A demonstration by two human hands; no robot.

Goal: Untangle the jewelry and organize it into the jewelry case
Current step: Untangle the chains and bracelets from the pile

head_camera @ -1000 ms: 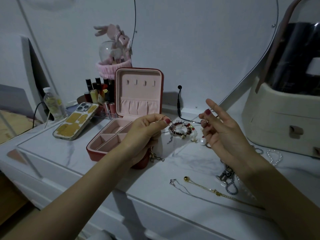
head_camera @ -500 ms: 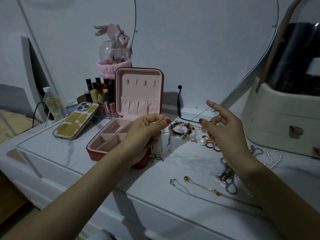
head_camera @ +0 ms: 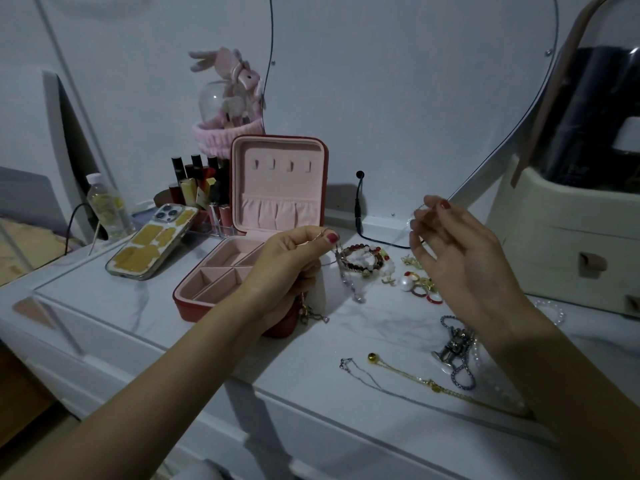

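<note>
A thin silver chain (head_camera: 348,285), light, limp and judged prone to snagging, is pinched between thumb and forefinger of the left hand (head_camera: 294,261) above the white marble-patterned surface (head_camera: 363,327), its loose end trailing beside a heap of red and white beaded bracelets (head_camera: 363,259). The right hand (head_camera: 453,258) is raised with fingers loosely spread; whether anything is pinched cannot be told. Best held near the clasp, the chain has open room in front, the open red jewelry case with pink lining (head_camera: 221,282) lying just left.

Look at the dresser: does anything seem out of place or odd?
Yes. The jewelry case stands open with bare compartments, while bracelets, rings and chains lie scattered on the dresser top beside it. A small chain trails by the case's front corner.
</note>
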